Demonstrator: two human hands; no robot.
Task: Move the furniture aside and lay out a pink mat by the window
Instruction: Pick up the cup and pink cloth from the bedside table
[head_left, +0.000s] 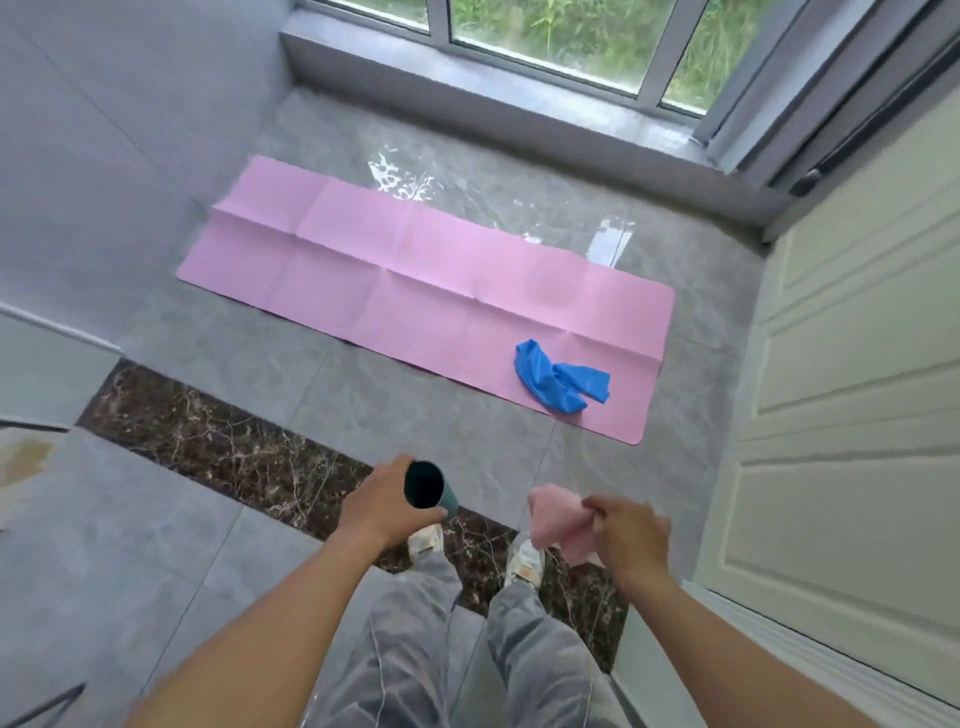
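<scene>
One pink mat lies flat and fully spread on the floor, its long side running roughly parallel to the window at the far end of the room. A strip of bare tile separates it from the grey window ledge. Fold creases cross the mat in a grid. Near its right end, on its near half, a crumpled blue cloth rests on it.

The floor is glossy grey marble-look tile that mirrors the window light just beyond the mat. A dark brown veined stone band crosses it diagonally, between the mat and the person. The left wall is plain grey. A pale panelled door fills the right side, and a grey curtain hangs at the far right corner by the window. Greenery shows through the glass.

The person stands on the near side of the stone band, grey trousers and light shoes in view below. The left hand is wrapped around a dark green tube whose open end faces the camera. The right hand, somewhat blurred, pinches a small pink cloth that hangs from its fingers. Both hands are held in the air, well apart from the mat.
</scene>
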